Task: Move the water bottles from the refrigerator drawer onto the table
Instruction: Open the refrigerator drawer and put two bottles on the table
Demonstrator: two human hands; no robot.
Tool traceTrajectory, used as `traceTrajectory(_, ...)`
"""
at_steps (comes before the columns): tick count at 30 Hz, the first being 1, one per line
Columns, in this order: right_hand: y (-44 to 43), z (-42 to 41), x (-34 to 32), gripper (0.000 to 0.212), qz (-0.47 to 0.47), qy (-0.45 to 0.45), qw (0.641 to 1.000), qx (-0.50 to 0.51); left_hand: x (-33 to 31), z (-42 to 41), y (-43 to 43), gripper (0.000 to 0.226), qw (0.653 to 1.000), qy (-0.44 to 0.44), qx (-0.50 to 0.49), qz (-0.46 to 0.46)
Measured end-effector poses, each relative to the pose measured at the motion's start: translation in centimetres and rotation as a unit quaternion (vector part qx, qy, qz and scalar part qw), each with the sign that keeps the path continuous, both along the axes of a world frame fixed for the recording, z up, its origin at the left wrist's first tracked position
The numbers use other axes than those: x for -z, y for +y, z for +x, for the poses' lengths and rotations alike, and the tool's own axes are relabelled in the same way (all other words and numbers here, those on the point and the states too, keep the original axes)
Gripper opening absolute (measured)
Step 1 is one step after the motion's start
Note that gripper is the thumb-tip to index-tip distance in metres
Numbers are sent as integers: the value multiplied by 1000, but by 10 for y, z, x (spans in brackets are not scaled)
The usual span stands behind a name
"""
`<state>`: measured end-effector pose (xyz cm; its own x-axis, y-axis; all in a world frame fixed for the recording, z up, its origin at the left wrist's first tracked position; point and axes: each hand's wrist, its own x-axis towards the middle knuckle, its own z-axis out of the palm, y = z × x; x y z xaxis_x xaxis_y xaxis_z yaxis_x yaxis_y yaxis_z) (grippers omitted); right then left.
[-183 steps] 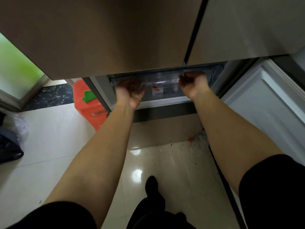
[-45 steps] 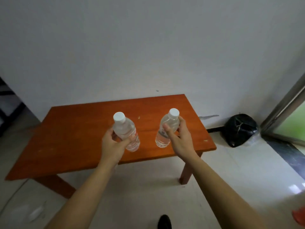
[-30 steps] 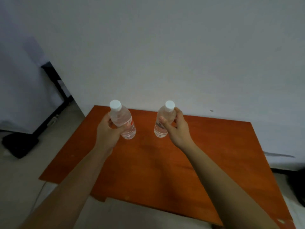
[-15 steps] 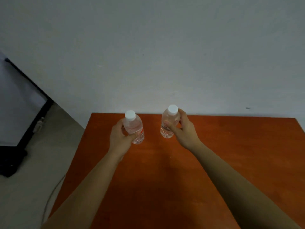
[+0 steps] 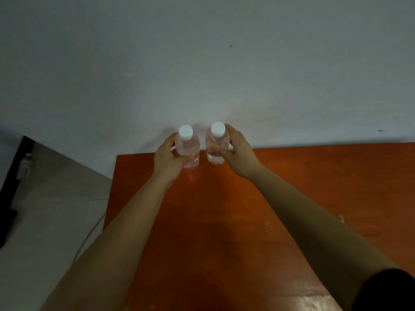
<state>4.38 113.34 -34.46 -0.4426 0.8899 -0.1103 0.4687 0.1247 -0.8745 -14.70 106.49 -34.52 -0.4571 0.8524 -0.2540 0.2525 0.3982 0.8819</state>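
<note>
Presently, two water bottles are gripped upright, the left bottle (image 5: 188, 146) by the left hand (image 5: 168, 158), the right bottle (image 5: 217, 143) by the right hand (image 5: 237, 153), at the table's (image 5: 314, 176) far edge. Contact cannot be confirmed; release remains outstanding.

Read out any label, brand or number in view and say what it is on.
Nothing can be read in this frame.
On the left bottle: a red label mark, too blurred to read.
On the right bottle: the label is mostly under the right hand, so it is unreadable.
On the white caps, table and wall: no text seen.
</note>
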Motion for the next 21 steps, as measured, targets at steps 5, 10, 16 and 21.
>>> traceTrajectory(5, 12, -13, 8, 64, 15, -11, 1000, 0, 7, -6, 18, 68, 999, -36, 28, 19)
traceTrajectory(10, 11, -15, 12, 70, 8, 18, 1000, 13, 14, -16, 20, 74, 999, -13, 47, 14)
traceTrajectory(16, 3, -22, 17, 62, -8, 46, 998, 39, 23, -13, 21, 70, 999, -5, 31, 7)
traceTrajectory(21, -2, -18, 7, 71, -10, 7, 999, 33, 17, -6, 18, 70, 999, -27, 46, 7)
